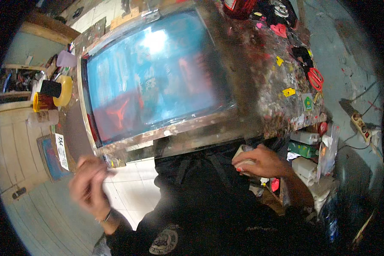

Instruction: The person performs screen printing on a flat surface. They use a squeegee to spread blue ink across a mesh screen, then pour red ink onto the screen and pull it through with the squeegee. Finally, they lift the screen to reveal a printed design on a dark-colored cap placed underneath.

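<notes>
Sitting in the curled fingers of the right hand [263, 161], a small pale object [243, 154] is near the front of the paint-stained table [271, 96], where a blue-meshed screen-printing frame [158, 81] lies. The left hand [89, 184] looks blurred, fingers bent; I can't tell whether it holds anything. Further out: red container [239, 8], translucent cup [47, 118], contents indistinct.

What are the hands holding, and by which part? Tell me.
Right hand: a pale object, fingers wrapped around it; exact part hidden. Left hand: blurred; no held thing shows.
</notes>
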A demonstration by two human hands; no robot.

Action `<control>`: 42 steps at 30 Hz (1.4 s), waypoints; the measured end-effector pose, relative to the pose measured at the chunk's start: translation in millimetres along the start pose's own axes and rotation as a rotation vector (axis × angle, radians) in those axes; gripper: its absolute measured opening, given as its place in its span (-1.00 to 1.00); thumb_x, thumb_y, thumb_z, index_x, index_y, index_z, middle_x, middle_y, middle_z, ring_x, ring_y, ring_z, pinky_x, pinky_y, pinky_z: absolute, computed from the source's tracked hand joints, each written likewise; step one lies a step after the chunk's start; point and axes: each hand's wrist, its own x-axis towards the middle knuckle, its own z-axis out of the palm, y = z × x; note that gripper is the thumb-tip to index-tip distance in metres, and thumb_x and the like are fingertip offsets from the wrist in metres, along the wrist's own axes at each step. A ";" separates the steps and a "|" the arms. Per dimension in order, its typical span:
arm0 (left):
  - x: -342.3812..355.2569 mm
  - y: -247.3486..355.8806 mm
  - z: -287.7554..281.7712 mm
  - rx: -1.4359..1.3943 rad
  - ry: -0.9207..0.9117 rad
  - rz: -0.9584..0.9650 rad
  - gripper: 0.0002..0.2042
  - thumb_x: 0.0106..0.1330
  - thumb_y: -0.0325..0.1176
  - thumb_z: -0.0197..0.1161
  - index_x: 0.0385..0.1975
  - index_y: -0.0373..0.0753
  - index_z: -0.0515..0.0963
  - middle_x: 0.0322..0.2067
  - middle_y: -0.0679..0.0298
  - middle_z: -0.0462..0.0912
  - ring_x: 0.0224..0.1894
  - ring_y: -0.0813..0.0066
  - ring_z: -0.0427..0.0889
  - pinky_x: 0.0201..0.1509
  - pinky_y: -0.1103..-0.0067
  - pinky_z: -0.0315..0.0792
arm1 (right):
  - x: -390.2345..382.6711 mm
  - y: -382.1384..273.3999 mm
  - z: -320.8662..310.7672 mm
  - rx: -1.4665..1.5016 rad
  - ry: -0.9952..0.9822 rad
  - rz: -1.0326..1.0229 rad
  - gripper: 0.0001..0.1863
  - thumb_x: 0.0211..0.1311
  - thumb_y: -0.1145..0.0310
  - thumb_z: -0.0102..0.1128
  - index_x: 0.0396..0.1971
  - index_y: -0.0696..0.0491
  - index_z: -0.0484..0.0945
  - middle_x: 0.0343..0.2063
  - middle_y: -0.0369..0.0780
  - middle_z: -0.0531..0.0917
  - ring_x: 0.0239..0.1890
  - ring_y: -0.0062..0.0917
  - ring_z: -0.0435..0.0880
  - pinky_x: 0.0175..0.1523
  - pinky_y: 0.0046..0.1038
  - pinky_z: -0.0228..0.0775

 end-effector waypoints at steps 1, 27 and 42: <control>-6.2 3.1 -0.4 -0.106 0.305 -0.033 -0.77 0.21 -0.32 0.32 -0.34 -0.42 0.67 -0.50 -0.01 0.66 -0.28 0.17 0.64 0.05 0.18 0.46 | -3.4 -33.6 -13.2 -0.042 -0.040 0.078 -0.68 0.33 0.19 0.26 -0.09 0.12 0.65 -0.21 -0.02 0.73 -0.15 -0.22 0.75 0.05 -0.35 0.56; -54.2 -43.9 -47.7 -0.785 0.797 0.281 -0.81 0.48 -0.20 0.07 -0.25 -0.12 0.56 -0.10 0.24 0.53 -0.03 0.17 0.41 0.41 0.17 0.13 | -77.1 -17.9 -57.9 -0.680 0.711 0.187 -0.71 0.40 0.39 0.00 -0.07 0.02 0.70 -0.07 -0.11 0.73 -0.07 -0.26 0.75 0.02 -0.20 0.51; 5.4 -21.0 -15.0 -1.164 0.447 0.084 -0.60 0.48 -0.12 0.04 -0.02 -0.40 0.49 -0.08 0.16 0.53 0.03 0.38 0.51 0.18 0.44 0.37 | -82.1 131.7 -135.7 -1.223 0.956 0.861 -0.13 0.39 0.14 0.10 0.53 0.03 -0.16 -0.05 0.14 0.63 0.00 0.06 0.61 0.16 0.02 0.35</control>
